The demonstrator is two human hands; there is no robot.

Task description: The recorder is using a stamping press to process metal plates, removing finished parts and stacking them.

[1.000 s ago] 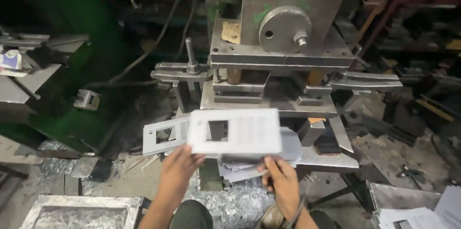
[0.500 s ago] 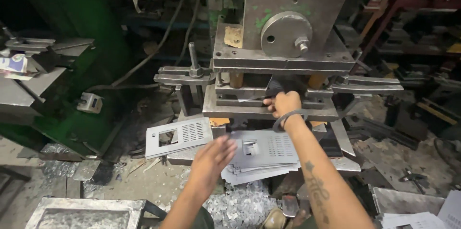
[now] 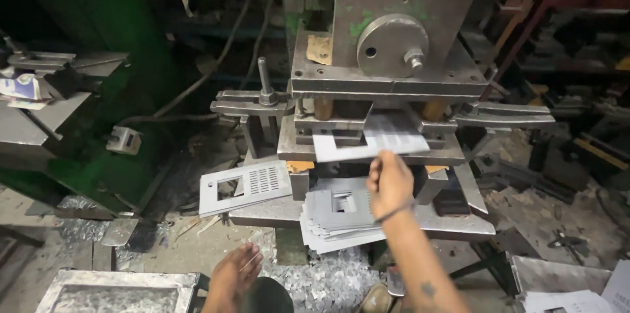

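1. The right hand [image 3: 389,182] is pinching the near edge of a flat grey metal sheet [image 3: 371,139], fingers closed on it, and holding it level so that it is sliding into the gap of the press die [image 3: 374,149] rather than tipping against it.
2. The sheet is sitting half in the die opening, under the upper plate, with the near edge sticking out toward the person. It has a rectangular cut-out on its left part and a slotted patch on its right.
3. The left hand [image 3: 236,273] is hanging low near the bottom of the frame, fingers loosely spread, holding nothing and touching nothing I can make out. It is kept well apart from the die, probably for safety.
4. A stack of grey blanks [image 3: 338,218] is lying on the lower plate just below the right hand, close to the die, so each piece is a short reach away.
5. One punched panel [image 3: 244,186] with a window and vent slots is lying apart to the left of the stack, on the edge of the bed, separate from the pile.
6. The grey press block with its round disc [image 3: 392,45] is sitting directly above the die.
7. Shiny metal scrap [image 3: 328,283] is covering the floor under the press, and a grey tray [image 3: 118,287] is sitting at lower left beside the left hand.
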